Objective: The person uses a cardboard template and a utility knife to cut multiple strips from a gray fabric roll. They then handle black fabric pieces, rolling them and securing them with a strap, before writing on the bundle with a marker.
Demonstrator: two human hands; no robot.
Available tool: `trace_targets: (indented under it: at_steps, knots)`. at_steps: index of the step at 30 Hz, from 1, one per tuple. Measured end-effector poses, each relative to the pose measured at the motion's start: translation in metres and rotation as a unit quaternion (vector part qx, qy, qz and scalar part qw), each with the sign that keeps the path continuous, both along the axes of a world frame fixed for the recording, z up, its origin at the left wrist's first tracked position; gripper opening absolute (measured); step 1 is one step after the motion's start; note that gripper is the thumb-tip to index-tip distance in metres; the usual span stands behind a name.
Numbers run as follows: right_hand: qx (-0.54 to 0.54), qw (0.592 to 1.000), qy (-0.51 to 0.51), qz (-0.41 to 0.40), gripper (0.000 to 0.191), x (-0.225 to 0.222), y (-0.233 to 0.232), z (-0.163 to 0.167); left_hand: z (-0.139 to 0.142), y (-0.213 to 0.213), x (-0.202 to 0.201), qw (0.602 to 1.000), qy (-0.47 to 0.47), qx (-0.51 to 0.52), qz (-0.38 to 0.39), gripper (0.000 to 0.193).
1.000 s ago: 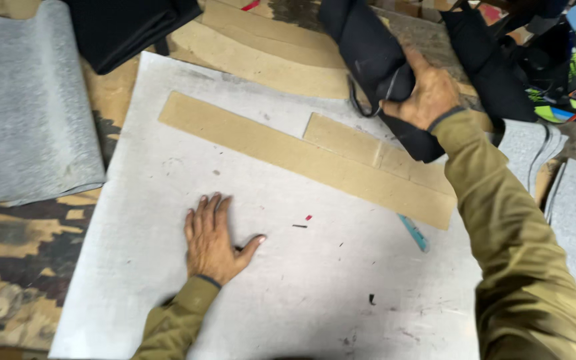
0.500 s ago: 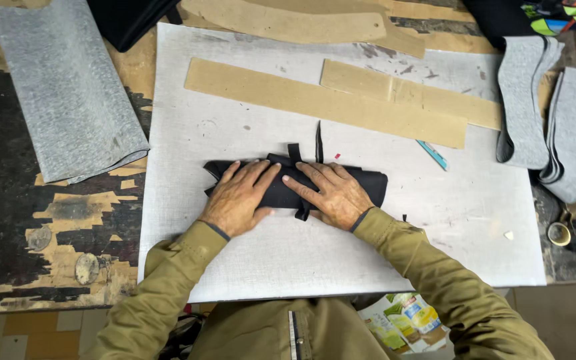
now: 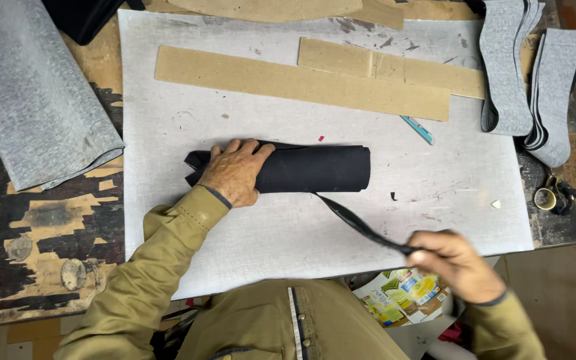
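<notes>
A black rolled piece of material lies across the middle of a white cutting board. My left hand presses down on the roll's left end. A thin black strip runs from the roll's underside toward the front right. My right hand pinches the end of that strip near the board's front edge and holds it taut, off the board.
Long brown cardboard strips lie at the board's far side, with a small blue tool beside them. A grey fabric roll sits at left. Folded grey strips hang at right, and scissors lie near the right edge.
Both hands were flat on the black piece half a second ago. Now the piece is rolled, my left hand alone holds it, and my right hand has drawn a strip out to the front right.
</notes>
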State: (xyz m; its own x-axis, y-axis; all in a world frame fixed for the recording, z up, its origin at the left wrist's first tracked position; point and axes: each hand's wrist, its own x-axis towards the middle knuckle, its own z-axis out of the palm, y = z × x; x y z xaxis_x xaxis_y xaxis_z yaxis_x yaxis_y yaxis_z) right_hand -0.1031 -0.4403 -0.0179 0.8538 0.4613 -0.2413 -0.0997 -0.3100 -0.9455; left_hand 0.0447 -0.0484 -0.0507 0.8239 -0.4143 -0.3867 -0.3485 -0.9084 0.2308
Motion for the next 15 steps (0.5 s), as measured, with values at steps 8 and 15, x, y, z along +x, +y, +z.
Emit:
trace_targets:
  at_steps: [8, 15]
  knots:
    - [-0.293, 0.9, -0.235, -0.223, 0.024, 0.087, -0.108, 0.08, -0.006, -0.04, -0.033, 0.997, -0.053, -0.058, -0.027, 0.093]
    - [-0.419, 0.753, -0.505, -0.035, 0.051, 0.189, 0.027, -0.033, -0.013, -0.046, -0.095, 0.986, -0.129, -0.1, -0.017, 0.088]
